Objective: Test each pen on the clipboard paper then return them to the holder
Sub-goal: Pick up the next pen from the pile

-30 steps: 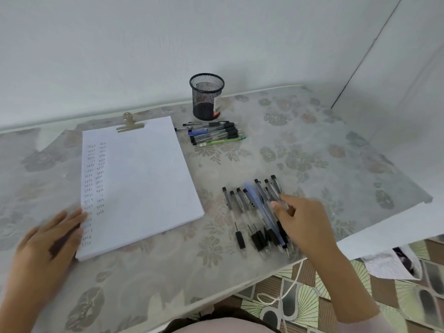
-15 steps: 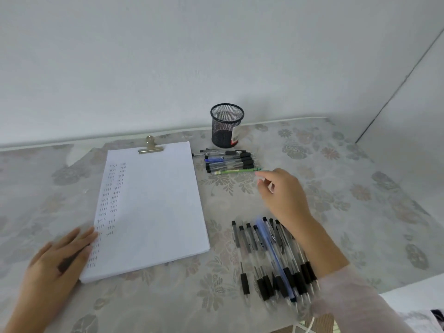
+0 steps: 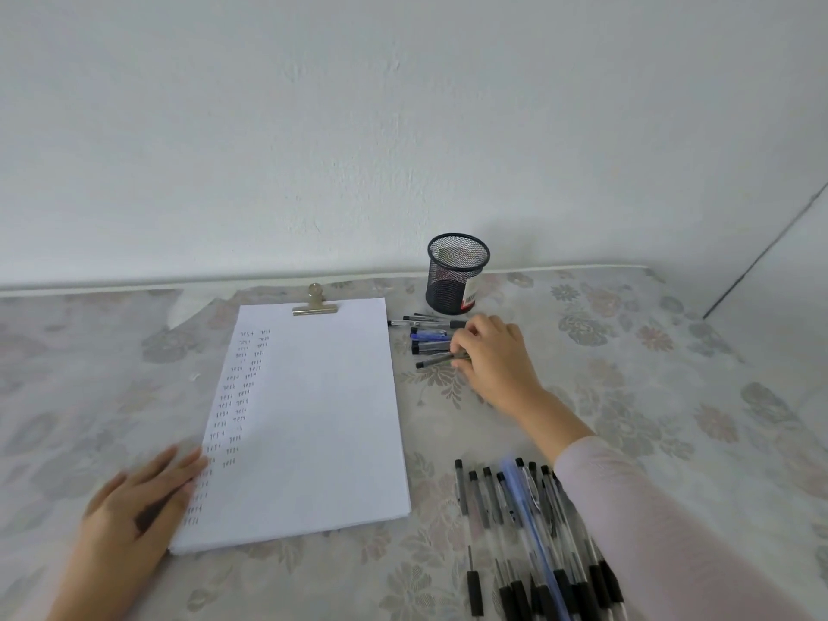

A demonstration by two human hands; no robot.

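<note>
Right hand [image 3: 490, 351] pinched nearest pen [image 3: 437, 361] of pile [image 3: 425, 336] at 6 o'clock from holder [image 3: 457, 275]; left hand [image 3: 139, 499] flat, fingers [image 3: 181, 461] straight, on paper [image 3: 313, 419], 7 o'clock corner.

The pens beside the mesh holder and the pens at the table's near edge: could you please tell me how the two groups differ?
The holder-side pens lie crosswise; the near-edge pens point away from the person. The holder-side group is smaller than the near-edge group. The right hand pinches a holder-side pen; no hand holds the near-edge pens. Both groups lie flat, outside the holder.
</note>
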